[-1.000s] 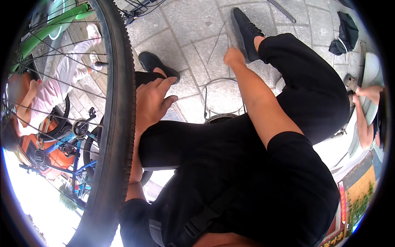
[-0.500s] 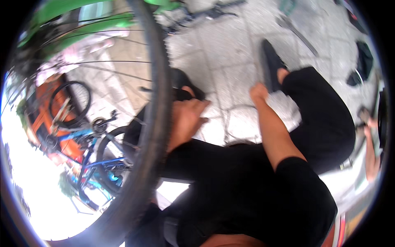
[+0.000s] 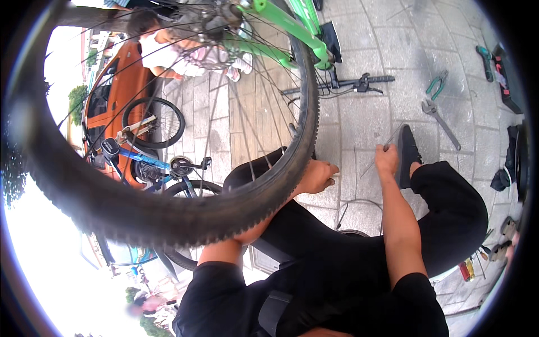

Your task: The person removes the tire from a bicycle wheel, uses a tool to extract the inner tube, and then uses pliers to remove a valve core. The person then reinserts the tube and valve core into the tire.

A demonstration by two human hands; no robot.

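Note:
A large bicycle wheel with a black knobbly tyre [image 3: 185, 216] fills the left and upper part of the view, held by a green fork [image 3: 283, 31]. My left hand [image 3: 317, 177] shows just past the tyre, its fingers curled; whatever they may hold is hidden. Further right, over the paving, my right hand [image 3: 386, 160] is closed on a thin wire-like strand [image 3: 368, 169] that sticks out on both sides of the fist. Between my legs a dark thin cable or hose [image 3: 359, 201] curves over the ground.
A handlebar [image 3: 359, 84] rests against the paving. Green-handled pliers [image 3: 435, 84], an adjustable wrench [image 3: 443, 126] and a black toolbox [image 3: 508, 84] lie to the right. Leftward are a blue bicycle [image 3: 149, 160], an orange car [image 3: 120, 84] and a person in white [image 3: 163, 53]. Screwdrivers [image 3: 467, 271] lie lower right.
The view has shifted, bringing more of the wheel and green fork into sight. My left hand's fingers are more curled than before. The strand in my right hand now shows clearly.

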